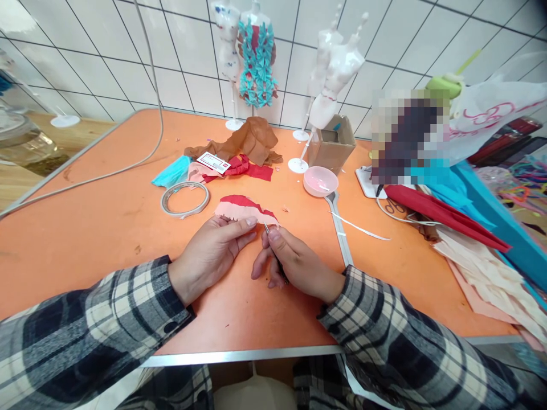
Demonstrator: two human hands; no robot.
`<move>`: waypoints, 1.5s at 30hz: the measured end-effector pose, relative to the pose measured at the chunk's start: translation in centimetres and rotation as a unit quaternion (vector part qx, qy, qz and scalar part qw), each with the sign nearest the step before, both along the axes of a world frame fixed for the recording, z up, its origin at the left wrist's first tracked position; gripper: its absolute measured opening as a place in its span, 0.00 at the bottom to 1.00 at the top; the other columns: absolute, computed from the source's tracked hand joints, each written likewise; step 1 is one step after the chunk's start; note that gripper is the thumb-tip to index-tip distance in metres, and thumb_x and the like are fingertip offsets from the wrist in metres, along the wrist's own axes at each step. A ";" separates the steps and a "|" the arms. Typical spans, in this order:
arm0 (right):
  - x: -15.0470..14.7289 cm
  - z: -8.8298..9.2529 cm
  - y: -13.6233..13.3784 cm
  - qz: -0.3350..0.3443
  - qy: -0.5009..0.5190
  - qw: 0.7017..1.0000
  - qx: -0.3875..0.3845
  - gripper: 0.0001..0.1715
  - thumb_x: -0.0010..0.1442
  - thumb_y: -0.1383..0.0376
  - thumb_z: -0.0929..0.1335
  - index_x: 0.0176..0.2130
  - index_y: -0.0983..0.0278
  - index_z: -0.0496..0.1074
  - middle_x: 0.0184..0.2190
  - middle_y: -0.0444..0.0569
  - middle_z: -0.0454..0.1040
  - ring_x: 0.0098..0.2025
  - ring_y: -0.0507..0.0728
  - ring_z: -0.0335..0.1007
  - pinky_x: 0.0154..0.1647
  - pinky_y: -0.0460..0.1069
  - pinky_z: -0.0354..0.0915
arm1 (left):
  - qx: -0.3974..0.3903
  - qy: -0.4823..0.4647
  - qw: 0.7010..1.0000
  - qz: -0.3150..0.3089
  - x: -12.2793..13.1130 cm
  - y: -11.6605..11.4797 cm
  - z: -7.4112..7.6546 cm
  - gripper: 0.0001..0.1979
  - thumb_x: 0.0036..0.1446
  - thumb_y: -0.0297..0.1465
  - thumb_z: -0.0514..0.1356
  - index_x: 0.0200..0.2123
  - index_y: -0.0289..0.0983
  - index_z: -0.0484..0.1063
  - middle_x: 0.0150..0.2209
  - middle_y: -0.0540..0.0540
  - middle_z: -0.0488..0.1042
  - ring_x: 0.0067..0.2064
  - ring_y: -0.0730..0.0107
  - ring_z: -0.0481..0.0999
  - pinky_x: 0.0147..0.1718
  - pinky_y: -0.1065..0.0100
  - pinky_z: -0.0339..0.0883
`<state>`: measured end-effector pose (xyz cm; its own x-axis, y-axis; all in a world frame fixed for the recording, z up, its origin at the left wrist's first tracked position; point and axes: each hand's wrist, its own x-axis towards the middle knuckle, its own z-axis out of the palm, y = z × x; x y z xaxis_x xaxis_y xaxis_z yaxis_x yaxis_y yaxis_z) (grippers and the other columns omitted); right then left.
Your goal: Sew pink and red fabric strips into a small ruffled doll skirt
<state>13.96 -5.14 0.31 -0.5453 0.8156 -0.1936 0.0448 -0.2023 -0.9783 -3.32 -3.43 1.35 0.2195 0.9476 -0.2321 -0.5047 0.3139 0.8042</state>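
Grip: left hand [209,253] pinches the near edge of the pink-and-red fabric strip [244,210] in its fingertips; right hand [297,265] is closed around a thin metal tool [266,228], whose tip touches the strip just beside the left fingertips. Risk, judged: with the tip that near, a slip of the light pinch could prick a finger or snag the fringe. The strip lies just beyond both hands, long axis left–right, its right end tapering toward the pink bowl [320,181].

Orange table [106,228]; red-and-pink fabric piece [244,209]; grey-black-cream plaid sleeves [94,324]; pink bowl [320,181]; teal-red dress [257,57].
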 end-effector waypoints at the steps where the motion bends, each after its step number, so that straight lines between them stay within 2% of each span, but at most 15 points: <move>1: 0.0 0.1 0.0 0.001 -0.002 1.000 -0.003 0.22 0.75 0.45 0.55 0.44 0.60 0.58 0.28 0.42 0.77 0.15 0.48 0.61 0.20 0.45 0.66 | -0.005 0.001 1.000 0.002 0.0 0.0 0.0 0.05 0.54 0.25 0.72 0.29 0.34 0.79 0.32 0.45 0.82 0.36 0.70 0.80 0.41 0.70 0.76; 5: -0.1 0.4 0.1 -0.001 -0.008 1.000 -0.015 0.19 0.76 0.48 0.54 0.40 0.59 0.56 0.24 0.40 0.75 0.15 0.48 0.60 0.21 0.45 0.67 | -0.011 -0.003 1.000 0.007 0.1 -0.1 0.2 0.08 0.51 0.25 0.74 0.27 0.34 0.78 0.30 0.46 0.81 0.34 0.70 0.80 0.40 0.69 0.76; 10: -0.1 0.6 0.1 -0.006 -0.010 1.000 -0.018 0.18 0.76 0.51 0.53 0.39 0.59 0.54 0.22 0.38 0.73 0.15 0.48 0.58 0.20 0.45 0.66 | -0.002 0.004 1.000 -0.008 0.3 -0.2 0.2 0.08 0.51 0.28 0.74 0.28 0.36 0.78 0.31 0.46 0.82 0.34 0.64 0.81 0.39 0.62 0.77; 20: -0.2 0.6 0.1 -0.006 -0.015 1.000 -0.014 0.19 0.76 0.50 0.54 0.37 0.58 0.54 0.21 0.38 0.72 0.15 0.48 0.58 0.20 0.44 0.65 | 0.005 0.009 1.000 -0.019 0.3 -0.3 0.4 0.07 0.51 0.29 0.74 0.28 0.37 0.79 0.32 0.45 0.83 0.36 0.58 0.83 0.41 0.57 0.78; 25: -0.2 0.7 0.2 -0.005 -0.013 1.000 -0.016 0.18 0.76 0.52 0.54 0.37 0.59 0.55 0.21 0.38 0.72 0.15 0.48 0.58 0.21 0.45 0.66 | 0.007 0.004 1.000 -0.027 0.3 -0.3 0.4 0.06 0.54 0.28 0.72 0.29 0.36 0.79 0.33 0.44 0.83 0.33 0.62 0.81 0.39 0.60 0.77; 31: -0.2 0.8 0.2 -0.005 -0.015 1.000 -0.021 0.17 0.77 0.53 0.54 0.37 0.59 0.55 0.21 0.38 0.72 0.15 0.48 0.58 0.21 0.44 0.66 | 0.006 -0.004 1.000 -0.026 0.3 -0.3 0.3 0.05 0.54 0.27 0.71 0.30 0.35 0.78 0.34 0.44 0.83 0.35 0.64 0.81 0.39 0.63 0.77; 40: -0.1 0.7 0.2 -0.002 -0.018 1.000 -0.014 0.18 0.76 0.52 0.55 0.37 0.59 0.55 0.21 0.38 0.73 0.15 0.48 0.59 0.20 0.44 0.65 | -0.006 0.012 1.000 0.016 0.3 -0.1 0.1 0.05 0.51 0.26 0.73 0.28 0.33 0.80 0.30 0.45 0.82 0.35 0.69 0.80 0.40 0.71 0.76; 45: -0.1 0.7 0.1 -0.010 -0.014 1.000 -0.022 0.19 0.76 0.50 0.54 0.38 0.58 0.55 0.21 0.38 0.73 0.15 0.48 0.59 0.20 0.44 0.65 | -0.015 -0.002 0.999 0.032 0.1 0.1 -0.2 0.04 0.51 0.24 0.73 0.31 0.34 0.82 0.31 0.47 0.82 0.36 0.71 0.80 0.42 0.71 0.76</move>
<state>13.84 -5.08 1.01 -0.5229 0.8167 -0.2438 0.0674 -0.2456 -0.9670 -3.19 -3.31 1.13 0.1602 0.9523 -0.2596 -0.5279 0.3049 0.7927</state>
